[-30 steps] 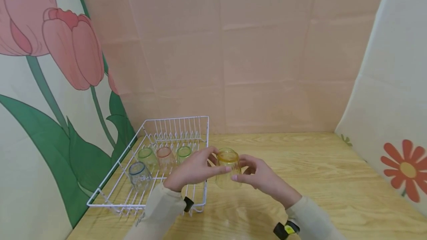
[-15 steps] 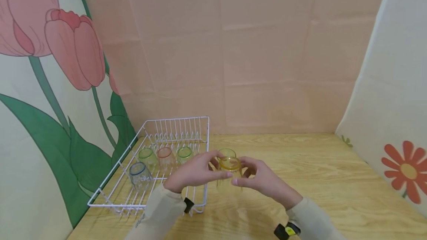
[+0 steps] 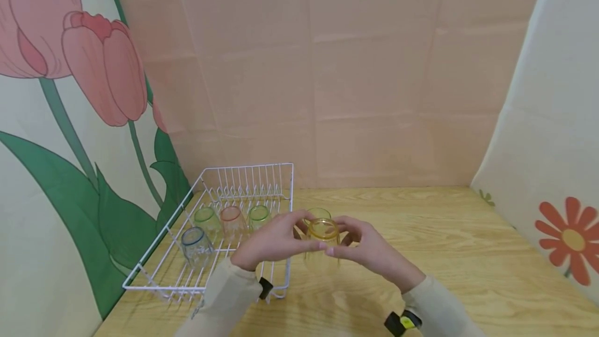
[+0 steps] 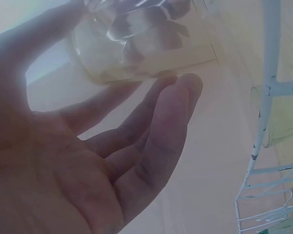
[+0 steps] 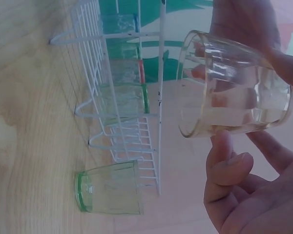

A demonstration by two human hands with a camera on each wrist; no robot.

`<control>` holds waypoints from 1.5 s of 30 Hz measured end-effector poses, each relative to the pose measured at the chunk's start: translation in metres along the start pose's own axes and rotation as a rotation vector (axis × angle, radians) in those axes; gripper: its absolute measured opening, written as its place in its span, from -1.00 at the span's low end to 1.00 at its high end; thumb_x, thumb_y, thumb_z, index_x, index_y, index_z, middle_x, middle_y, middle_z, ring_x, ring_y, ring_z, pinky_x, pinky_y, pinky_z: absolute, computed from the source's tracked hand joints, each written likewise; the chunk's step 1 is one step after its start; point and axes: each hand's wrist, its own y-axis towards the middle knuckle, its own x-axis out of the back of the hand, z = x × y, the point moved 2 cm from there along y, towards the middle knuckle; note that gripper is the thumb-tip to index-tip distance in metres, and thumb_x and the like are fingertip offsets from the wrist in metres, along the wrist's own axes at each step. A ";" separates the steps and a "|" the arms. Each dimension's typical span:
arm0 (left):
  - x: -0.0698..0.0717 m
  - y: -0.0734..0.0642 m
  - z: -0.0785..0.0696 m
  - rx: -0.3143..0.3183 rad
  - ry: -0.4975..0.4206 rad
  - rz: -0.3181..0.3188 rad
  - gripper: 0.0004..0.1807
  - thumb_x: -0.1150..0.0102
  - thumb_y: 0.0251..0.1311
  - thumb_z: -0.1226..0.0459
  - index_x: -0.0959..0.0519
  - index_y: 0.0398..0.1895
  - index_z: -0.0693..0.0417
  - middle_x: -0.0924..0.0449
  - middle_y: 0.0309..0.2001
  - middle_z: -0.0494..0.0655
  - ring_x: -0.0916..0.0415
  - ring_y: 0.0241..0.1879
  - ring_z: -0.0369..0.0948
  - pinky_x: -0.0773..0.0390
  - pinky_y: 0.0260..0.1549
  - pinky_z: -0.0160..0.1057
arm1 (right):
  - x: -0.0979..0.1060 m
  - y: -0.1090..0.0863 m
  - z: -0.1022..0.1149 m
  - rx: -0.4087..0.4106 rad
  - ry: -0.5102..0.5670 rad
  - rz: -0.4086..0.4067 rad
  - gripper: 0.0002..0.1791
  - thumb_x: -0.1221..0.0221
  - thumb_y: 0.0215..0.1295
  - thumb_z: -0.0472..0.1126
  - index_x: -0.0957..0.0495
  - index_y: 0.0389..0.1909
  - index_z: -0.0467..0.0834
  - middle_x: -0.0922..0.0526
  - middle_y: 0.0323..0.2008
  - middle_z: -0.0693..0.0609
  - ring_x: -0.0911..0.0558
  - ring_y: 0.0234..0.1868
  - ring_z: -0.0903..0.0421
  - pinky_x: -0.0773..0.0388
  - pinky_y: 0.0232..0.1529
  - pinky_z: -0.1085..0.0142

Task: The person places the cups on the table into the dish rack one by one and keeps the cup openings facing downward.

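Observation:
A yellow-tinted drinking glass [image 3: 324,229] is held up between both hands, its thick coloured base on top and its wide mouth facing down. On its left side, the left hand [image 3: 278,239] grips it with thumb and fingers; the left wrist view shows fingertips against the glass [image 4: 141,44]. From the other side the right hand [image 3: 367,243] grips it, thumb in front and fingers behind. The two thumb tips nearly meet. Just beyond, a green glass [image 5: 110,189] stands upright on the table, mostly covered by the yellow one in the head view.
Left of the hands, a white wire dish rack [image 3: 206,289] holds upside-down glasses: a blue one [image 3: 194,243], a red one [image 3: 232,222] and two green ones, one [image 3: 206,221] at left, the other [image 3: 258,216] at right. All stand on a wood-grain table [image 3: 449,254].
The yellow glass has come slightly nearer and lower in the head view, uncovering more of the green rim behind it. The thumbs have drawn closer together. The rack's glasses have stayed put.

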 end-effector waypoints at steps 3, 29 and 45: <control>0.000 0.000 0.000 -0.005 0.006 0.001 -0.44 -0.35 0.19 -0.09 -0.54 0.17 -0.04 -0.63 -0.09 -0.03 -0.63 -0.29 -0.25 -0.61 -0.36 -0.27 | 0.000 0.000 0.000 0.013 0.000 0.007 -0.39 -0.38 0.24 -0.07 -0.45 0.29 -0.09 -0.60 0.07 -0.11 -0.56 -0.20 -0.05 -0.55 -0.32 0.23; 0.005 -0.003 0.003 -0.005 -0.025 -0.005 -0.52 -0.36 0.18 -0.09 -0.56 0.10 -0.13 -0.62 -0.09 -0.07 -0.65 -0.24 -0.20 -0.63 -0.35 -0.24 | -0.004 0.001 -0.008 -0.079 -0.091 0.071 -0.22 -0.46 0.13 0.02 -0.40 0.35 -0.09 -0.55 0.07 -0.12 -0.57 -0.22 0.01 -0.57 -0.33 0.20; 0.037 -0.021 0.018 0.071 -0.019 -0.104 -0.34 -0.34 0.21 -0.07 -0.46 0.28 0.06 -0.61 0.01 0.08 -0.62 -0.15 -0.10 -0.64 -0.28 -0.16 | -0.005 0.001 -0.012 -0.066 -0.073 0.089 -0.34 -0.41 0.22 -0.07 -0.44 0.32 -0.08 -0.58 0.10 -0.20 -0.59 -0.23 -0.02 -0.59 -0.29 0.15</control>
